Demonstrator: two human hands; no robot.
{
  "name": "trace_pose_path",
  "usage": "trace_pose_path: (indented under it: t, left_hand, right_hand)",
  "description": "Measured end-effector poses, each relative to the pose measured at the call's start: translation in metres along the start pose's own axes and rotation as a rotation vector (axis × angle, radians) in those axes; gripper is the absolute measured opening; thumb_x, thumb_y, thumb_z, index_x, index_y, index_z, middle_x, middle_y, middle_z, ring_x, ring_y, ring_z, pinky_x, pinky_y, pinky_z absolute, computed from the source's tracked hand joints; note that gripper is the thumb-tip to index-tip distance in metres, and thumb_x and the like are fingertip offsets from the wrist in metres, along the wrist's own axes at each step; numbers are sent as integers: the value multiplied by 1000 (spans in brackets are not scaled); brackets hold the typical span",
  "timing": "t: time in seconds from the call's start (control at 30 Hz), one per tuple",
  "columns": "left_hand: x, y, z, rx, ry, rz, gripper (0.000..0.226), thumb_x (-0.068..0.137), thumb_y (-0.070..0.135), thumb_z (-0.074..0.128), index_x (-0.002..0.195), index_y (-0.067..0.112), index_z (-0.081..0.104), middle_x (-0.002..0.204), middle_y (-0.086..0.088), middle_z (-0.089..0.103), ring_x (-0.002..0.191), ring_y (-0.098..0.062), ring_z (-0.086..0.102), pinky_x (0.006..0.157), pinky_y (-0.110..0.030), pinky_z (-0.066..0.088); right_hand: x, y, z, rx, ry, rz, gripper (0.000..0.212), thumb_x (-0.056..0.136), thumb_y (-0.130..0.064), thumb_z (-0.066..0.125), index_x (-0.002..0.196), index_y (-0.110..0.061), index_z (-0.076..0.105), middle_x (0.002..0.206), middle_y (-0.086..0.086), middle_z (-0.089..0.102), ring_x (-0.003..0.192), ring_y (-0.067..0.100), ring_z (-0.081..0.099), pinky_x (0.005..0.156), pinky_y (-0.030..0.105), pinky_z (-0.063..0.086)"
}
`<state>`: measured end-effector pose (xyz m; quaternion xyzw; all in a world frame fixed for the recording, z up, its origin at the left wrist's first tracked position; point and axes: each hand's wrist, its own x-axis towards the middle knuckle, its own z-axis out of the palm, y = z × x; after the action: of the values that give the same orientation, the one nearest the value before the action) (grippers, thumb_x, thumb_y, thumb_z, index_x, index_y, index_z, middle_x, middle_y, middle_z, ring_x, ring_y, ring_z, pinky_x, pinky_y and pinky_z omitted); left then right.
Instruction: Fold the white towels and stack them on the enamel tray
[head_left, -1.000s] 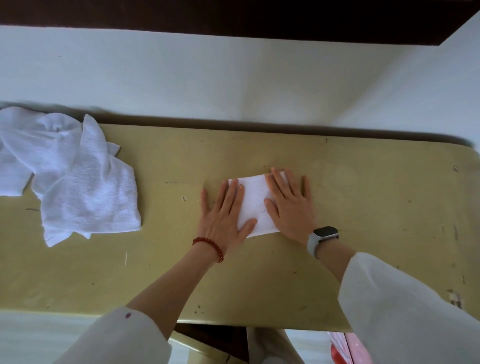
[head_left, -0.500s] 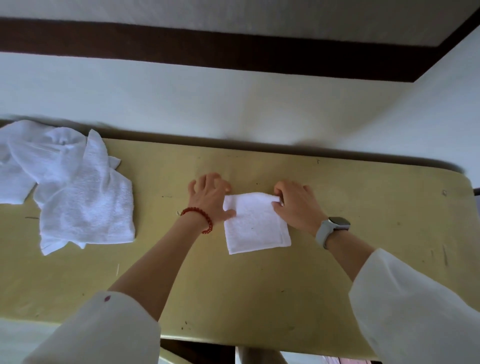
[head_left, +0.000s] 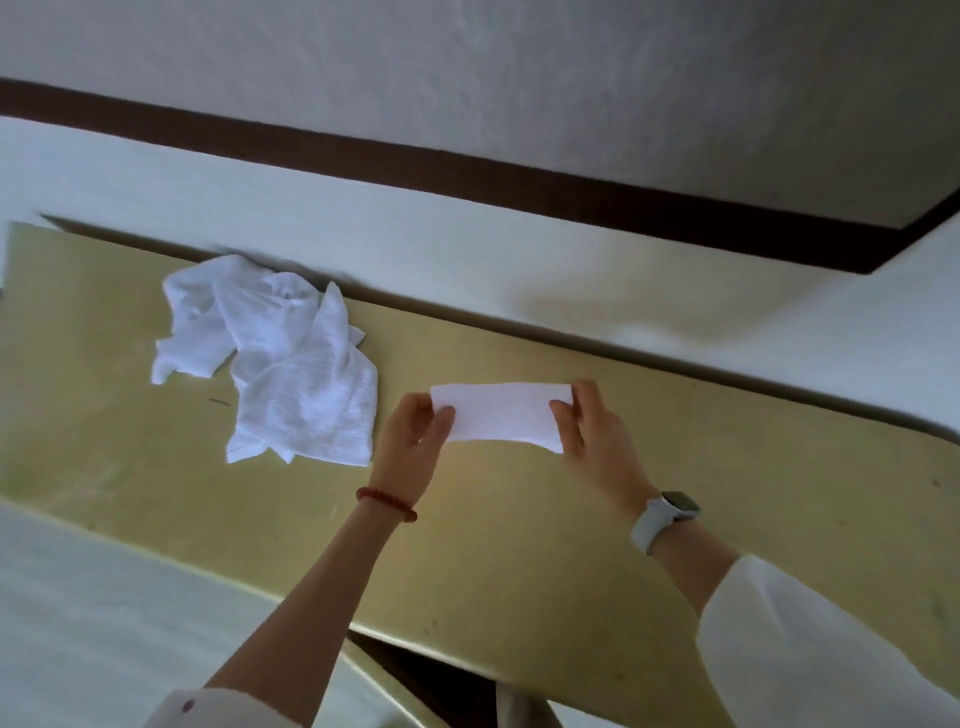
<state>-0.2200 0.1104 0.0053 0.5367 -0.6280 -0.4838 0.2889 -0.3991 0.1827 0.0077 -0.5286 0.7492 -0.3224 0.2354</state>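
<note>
Now the left hand (head_left: 413, 434) and the right hand (head_left: 584, 426) are each pinching one short end of the folded towel (head_left: 501, 413), thumbs lying on the near face and the other fingers curling behind it. Between the two grips the towel is stretching out as a narrow band, its long axis running left to right, level, held above the yellow tabletop (head_left: 519, 545). It is looking plain white, smooth and flat, with straight edges. Just beyond the left hand's knuckles, a crumpled heap of white towels (head_left: 280, 364) is lying on the tabletop against the wall.
</note>
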Motion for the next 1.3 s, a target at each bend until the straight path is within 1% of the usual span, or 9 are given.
trace_pose_path:
  t: [0.17, 0.27, 0.37, 0.63, 0.73, 0.87, 1.03, 1.13, 1.3]
  left_hand:
    - [-47, 15, -104, 125, 342, 148, 13, 93, 19, 48, 84, 11, 41, 65, 8, 41, 59, 5, 47, 54, -8, 35]
    - [-95, 12, -186, 120, 516, 152, 4, 96, 14, 44, 98, 11, 44, 68, 6, 49, 61, -5, 48, 50, -16, 32]
    - [-165, -12, -279, 167, 656, 66, 19, 96, 20, 41, 108, 6, 44, 69, 11, 50, 66, -21, 47, 59, -28, 32]
    - [-418, -120, -516, 224, 1016, -196, 5, 98, 18, 33, 98, 14, 36, 62, 4, 42, 55, -11, 40, 47, -27, 25]
    - [-501, -153, -579, 159, 1169, -323, 9, 99, 20, 30, 95, 12, 31, 64, 2, 41, 58, -14, 41, 48, -28, 25]
    - [-586, -190, -648, 86, 1398, -404, 14, 100, 22, 28, 90, 11, 28, 68, 2, 42, 60, -12, 41, 53, -32, 28]
    - [-655, -243, -745, -13, 1598, -527, 15, 100, 25, 27, 95, 11, 31, 71, 2, 44, 63, -11, 41, 52, -28, 29]
    - [-682, -274, -824, -45, 1662, -578, 16, 100, 25, 29, 96, 10, 33, 73, 3, 44, 64, -11, 42, 53, -24, 30]
    - [-730, -311, -955, -50, 1738, -659, 16, 99, 24, 32, 94, 9, 34, 70, 3, 42, 63, -11, 39, 52, -21, 28]
  right_hand:
    - [-21, -115, 49, 94, 100, -137, 27, 97, -21, 38, 116, -4, 47, 83, 11, 61, 75, 33, 58, 63, 31, 38]
    - [-54, -201, 93, 197, 124, -258, 35, 94, -27, 35, 111, 0, 50, 73, -1, 52, 60, 24, 48, 58, 28, 32]
    - [-107, -280, 153, 239, 54, -354, 25, 96, -19, 42, 109, 1, 50, 61, -10, 40, 53, 16, 38, 56, 25, 28]
    - [-310, -491, 346, 343, -478, -510, 18, 97, -18, 38, 84, -8, 45, 61, -5, 44, 55, 12, 41, 51, 29, 25]
    - [-387, -561, 408, 350, -658, -575, 18, 98, -18, 34, 83, -9, 36, 58, -3, 40, 52, 13, 39, 51, 33, 17]
    - [-473, -640, 482, 356, -876, -702, 15, 99, -22, 28, 88, -13, 32, 56, -1, 39, 50, 15, 38, 48, 31, 25]
    - [-548, -723, 579, 373, -1055, -803, 16, 99, -21, 31, 87, -11, 36, 64, 7, 46, 56, 18, 41, 53, 33, 21]
    - [-577, -787, 643, 397, -1109, -876, 19, 98, -19, 33, 81, -14, 37, 67, 10, 47, 59, 18, 41, 49, 22, 28]
    - [-629, -901, 744, 328, -1196, -944, 22, 98, -18, 34, 91, -1, 46, 75, 15, 53, 69, 25, 46, 60, 36, 27]
